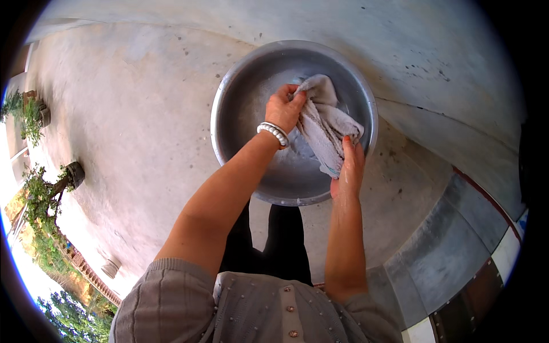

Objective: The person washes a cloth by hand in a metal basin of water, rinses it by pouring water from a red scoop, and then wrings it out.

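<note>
A wet, pale terry cloth (321,128) is stretched between my two hands over a round metal basin (233,141). My left hand (285,107) pinches its upper left edge between thumb and fingers; a beaded bracelet (274,132) circles that wrist. At the cloth's lower right end, my right hand (351,165) grips a fold, thumb on top, beside the basin's right rim. Suds streak the right wrist. Some soapy water (300,148) shows on the basin's bottom, partly hidden by the cloth and my left arm.
The basin is in front of my legs (285,240), above a concrete floor (141,107). A plastered wall (429,55) rises close behind and right of it. Potted plants (75,173) stand at the far left. Grey tiles (454,240) line the lower right.
</note>
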{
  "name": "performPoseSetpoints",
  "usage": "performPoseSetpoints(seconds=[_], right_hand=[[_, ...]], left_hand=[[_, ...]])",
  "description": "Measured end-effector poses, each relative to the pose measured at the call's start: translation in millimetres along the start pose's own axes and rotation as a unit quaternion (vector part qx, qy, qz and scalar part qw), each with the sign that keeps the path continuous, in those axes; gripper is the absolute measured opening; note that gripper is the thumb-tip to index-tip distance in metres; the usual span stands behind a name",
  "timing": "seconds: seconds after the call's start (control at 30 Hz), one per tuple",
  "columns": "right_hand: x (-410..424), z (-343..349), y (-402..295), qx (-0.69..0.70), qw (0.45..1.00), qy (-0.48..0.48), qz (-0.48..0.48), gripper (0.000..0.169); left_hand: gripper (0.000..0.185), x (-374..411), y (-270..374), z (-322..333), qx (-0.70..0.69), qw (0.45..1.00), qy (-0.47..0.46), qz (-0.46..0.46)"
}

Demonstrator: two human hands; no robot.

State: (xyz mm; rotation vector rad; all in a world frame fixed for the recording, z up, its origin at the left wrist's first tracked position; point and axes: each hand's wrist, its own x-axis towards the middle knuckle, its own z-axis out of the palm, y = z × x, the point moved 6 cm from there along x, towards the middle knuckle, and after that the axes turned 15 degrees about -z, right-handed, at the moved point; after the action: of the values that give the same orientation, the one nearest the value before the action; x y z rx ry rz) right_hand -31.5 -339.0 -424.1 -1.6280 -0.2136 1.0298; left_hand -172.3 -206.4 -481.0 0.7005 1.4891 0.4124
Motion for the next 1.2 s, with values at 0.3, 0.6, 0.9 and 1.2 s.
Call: performPoseSetpoints(seconds=[0.3, 0.6, 0.9, 1.2], right_hand=[[-19.9, -6.8, 22.6, 0.012, 0.995, 0.02, 0.101, 0.077], [22.6, 6.3, 57.9, 0.403, 0.905, -0.091, 0.101, 0.045], [1.5, 8.5, 49.7, 0.267, 0.946, -0.163, 0.081, 0.034], [-23.9, 39.9, 32.7, 0.38, 0.899, -0.127, 0.177, 0.035]], left_hand=[[0.076, -22.7, 23.7, 7.1, 0.51, 0.839, 0.157, 0.103], [0.024, -78.0, 4.8, 61.8, 0.288, 0.901, -0.193, 0.259], [0.043, -144.1, 24.6, 34.4, 0.31, 0.634, -0.196, 0.681], [0.027, -128.4, 28.7, 51.5, 0.415, 0.821, -0.07, 0.386]])
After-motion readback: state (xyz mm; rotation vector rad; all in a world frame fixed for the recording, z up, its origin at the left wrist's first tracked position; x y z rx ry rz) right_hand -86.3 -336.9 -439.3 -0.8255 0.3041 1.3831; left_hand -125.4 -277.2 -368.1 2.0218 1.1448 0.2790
